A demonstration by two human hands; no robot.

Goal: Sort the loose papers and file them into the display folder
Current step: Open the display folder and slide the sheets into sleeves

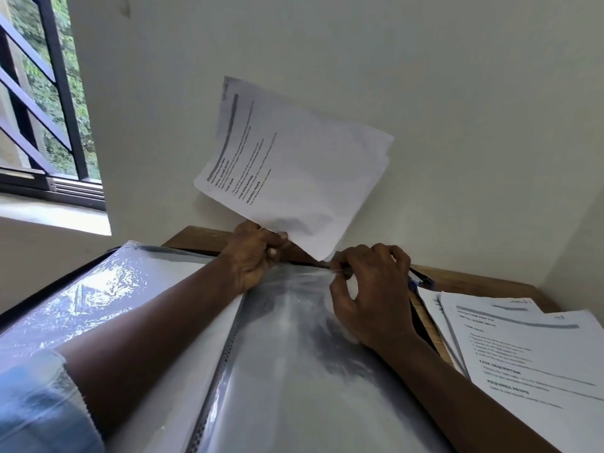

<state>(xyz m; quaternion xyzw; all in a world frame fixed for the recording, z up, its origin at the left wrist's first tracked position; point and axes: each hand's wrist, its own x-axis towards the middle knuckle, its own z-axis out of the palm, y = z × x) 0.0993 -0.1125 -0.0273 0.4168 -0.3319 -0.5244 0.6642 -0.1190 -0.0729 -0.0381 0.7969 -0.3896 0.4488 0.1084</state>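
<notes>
Printed sheets (294, 171) are gripped upright by the left hand (258, 253) above the open display folder (294, 354); its sleeve edge is pinched by the right hand (369, 289). A stack of loose papers (523, 348) remains unfiled beside it.

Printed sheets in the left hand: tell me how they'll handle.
Likely floppy: held by one edge in the left hand, the printed sheets bow and fan apart. Probably light, since one pinch holds them up. The glossy plastic sleeve looks slippery and limp.
</notes>
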